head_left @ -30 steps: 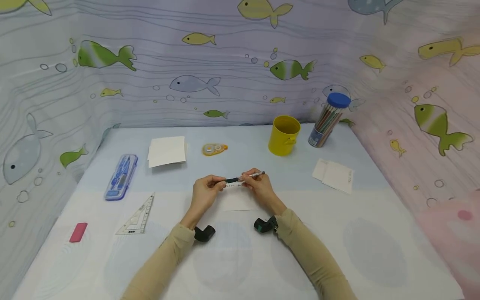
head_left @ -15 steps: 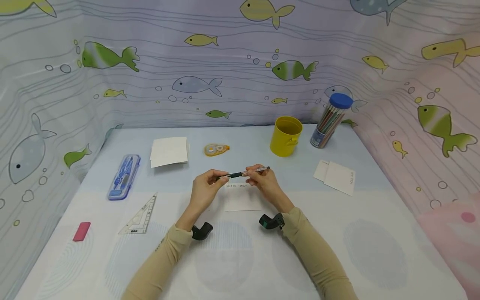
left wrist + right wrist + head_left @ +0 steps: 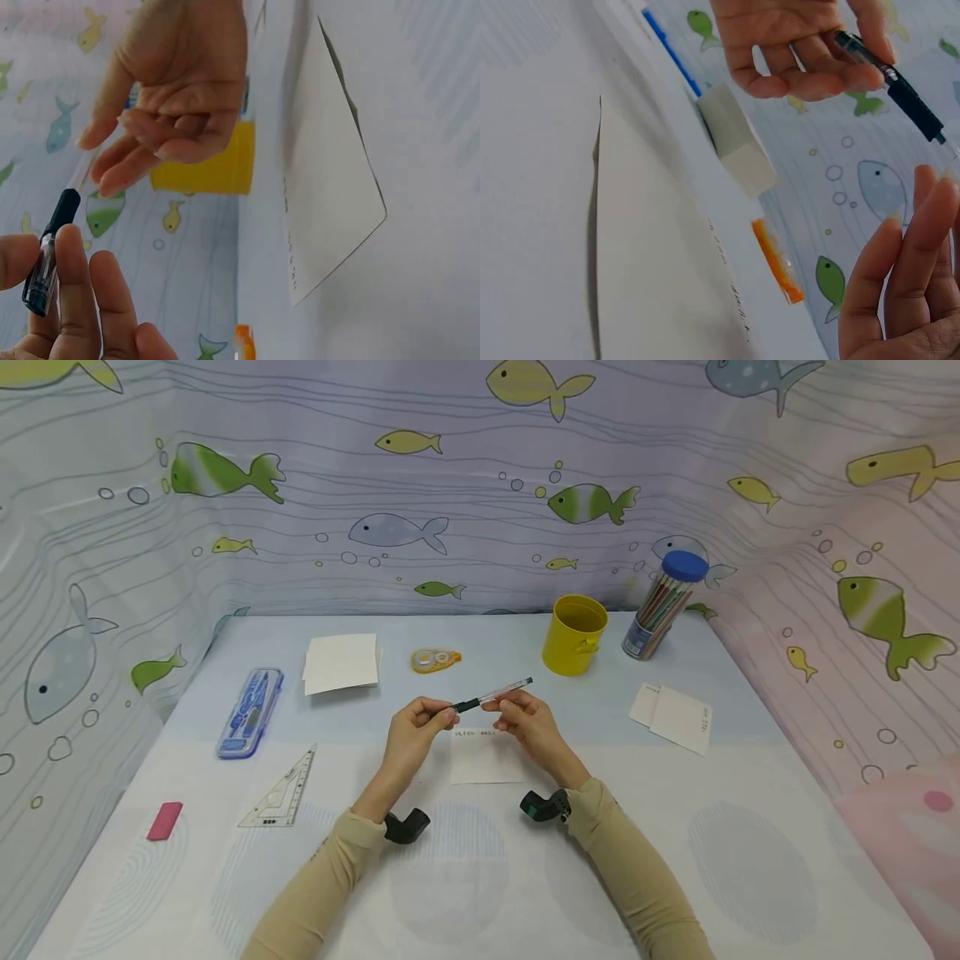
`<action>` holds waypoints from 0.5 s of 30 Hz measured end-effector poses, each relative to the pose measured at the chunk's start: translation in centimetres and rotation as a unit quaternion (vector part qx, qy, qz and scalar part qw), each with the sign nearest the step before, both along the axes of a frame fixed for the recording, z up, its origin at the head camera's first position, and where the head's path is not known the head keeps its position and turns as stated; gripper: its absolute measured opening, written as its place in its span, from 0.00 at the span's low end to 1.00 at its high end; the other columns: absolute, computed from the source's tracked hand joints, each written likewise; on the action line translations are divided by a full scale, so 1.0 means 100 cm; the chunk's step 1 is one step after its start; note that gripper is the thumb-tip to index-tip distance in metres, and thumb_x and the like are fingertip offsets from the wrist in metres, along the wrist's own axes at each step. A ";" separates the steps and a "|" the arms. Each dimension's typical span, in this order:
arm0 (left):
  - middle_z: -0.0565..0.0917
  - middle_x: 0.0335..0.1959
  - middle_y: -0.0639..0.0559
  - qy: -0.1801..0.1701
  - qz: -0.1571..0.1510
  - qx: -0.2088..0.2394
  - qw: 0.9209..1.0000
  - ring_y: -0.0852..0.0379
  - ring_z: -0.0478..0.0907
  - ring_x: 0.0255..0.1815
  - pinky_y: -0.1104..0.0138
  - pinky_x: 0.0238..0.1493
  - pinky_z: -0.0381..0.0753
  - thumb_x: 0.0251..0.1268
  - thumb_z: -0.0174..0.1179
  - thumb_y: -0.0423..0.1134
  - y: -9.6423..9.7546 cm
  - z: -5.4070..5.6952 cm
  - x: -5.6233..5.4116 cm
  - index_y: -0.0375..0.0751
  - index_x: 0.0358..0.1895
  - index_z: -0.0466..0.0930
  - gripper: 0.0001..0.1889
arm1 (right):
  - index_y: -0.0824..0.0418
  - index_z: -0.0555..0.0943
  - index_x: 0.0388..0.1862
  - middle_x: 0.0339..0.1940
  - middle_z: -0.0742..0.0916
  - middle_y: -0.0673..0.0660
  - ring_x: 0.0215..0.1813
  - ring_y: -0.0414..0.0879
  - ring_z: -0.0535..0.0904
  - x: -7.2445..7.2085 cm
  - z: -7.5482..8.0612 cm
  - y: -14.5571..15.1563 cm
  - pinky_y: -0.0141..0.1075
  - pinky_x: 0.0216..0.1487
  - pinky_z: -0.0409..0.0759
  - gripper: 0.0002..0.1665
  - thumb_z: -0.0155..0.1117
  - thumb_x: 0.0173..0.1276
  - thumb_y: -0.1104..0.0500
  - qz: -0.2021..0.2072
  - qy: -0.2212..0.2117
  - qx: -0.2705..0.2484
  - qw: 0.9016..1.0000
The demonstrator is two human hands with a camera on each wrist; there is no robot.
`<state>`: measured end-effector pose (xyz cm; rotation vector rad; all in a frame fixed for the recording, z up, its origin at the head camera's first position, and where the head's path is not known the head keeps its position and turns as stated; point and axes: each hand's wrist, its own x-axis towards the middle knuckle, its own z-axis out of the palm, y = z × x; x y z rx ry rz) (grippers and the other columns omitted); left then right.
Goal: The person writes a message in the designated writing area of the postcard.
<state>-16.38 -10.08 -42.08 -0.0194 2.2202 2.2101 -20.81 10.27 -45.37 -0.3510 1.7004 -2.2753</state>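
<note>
My left hand (image 3: 411, 735) pinches a gel pen (image 3: 495, 692) by its capped end, between thumb and fingers. The pen has a black rubber grip (image 3: 64, 208) and a clear barrel, and its far end slants up to the right. Beside the barrel, my right hand (image 3: 534, 731) has loosely bent fingers, its fingertips (image 3: 945, 191) right at the pen and not wrapped round it. Beneath both hands lies a white paper sheet (image 3: 487, 768) with a line of small writing along its far edge, partly covered by the right hand.
A paper stack (image 3: 341, 664), correction tape (image 3: 435, 661), yellow bucket (image 3: 573, 639) and pencil jar (image 3: 660, 610) stand along the back. Two written cards (image 3: 682, 722) lie right. On the left are a blue-edged case (image 3: 250, 714), a set square (image 3: 281, 797) and a red eraser (image 3: 165, 821).
The pen's far end has swung upward, and the right fingers that gripped its barrel have loosened from it. The left hand keeps its pinch on the capped end.
</note>
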 end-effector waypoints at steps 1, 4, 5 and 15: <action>0.87 0.31 0.56 0.001 -0.008 -0.006 1.000 0.57 0.84 0.39 0.74 0.47 0.80 0.67 0.59 0.31 0.001 -0.001 0.000 0.28 0.48 0.77 0.11 | 0.50 0.80 0.39 0.36 0.89 0.42 0.29 0.36 0.77 0.000 0.000 0.001 0.26 0.42 0.80 0.13 0.50 0.75 0.64 -0.006 0.001 -0.001 1.000; 0.88 0.36 0.46 0.010 -0.033 -0.024 0.999 0.49 0.84 0.43 0.68 0.49 0.81 0.67 0.59 0.31 0.004 -0.005 0.002 0.28 0.47 0.77 0.10 | 0.49 0.81 0.38 0.37 0.88 0.42 0.34 0.36 0.80 -0.002 0.002 0.004 0.27 0.45 0.81 0.15 0.48 0.77 0.63 -0.017 0.011 -0.013 1.000; 0.88 0.38 0.42 0.012 -0.042 -0.031 0.999 0.45 0.84 0.44 0.64 0.50 0.82 0.67 0.59 0.32 0.005 -0.006 0.002 0.29 0.47 0.77 0.10 | 0.49 0.82 0.38 0.38 0.88 0.43 0.36 0.36 0.81 -0.003 0.003 0.006 0.27 0.46 0.82 0.15 0.48 0.77 0.63 -0.018 0.014 -0.018 1.000; 0.87 0.43 0.36 0.011 -0.111 -0.093 0.989 0.41 0.84 0.46 0.56 0.52 0.81 0.68 0.57 0.31 0.009 -0.015 0.007 0.31 0.49 0.76 0.10 | 0.55 0.77 0.38 0.39 0.89 0.46 0.40 0.38 0.86 -0.004 0.012 0.011 0.31 0.45 0.84 0.12 0.46 0.77 0.63 0.004 0.011 -0.060 0.998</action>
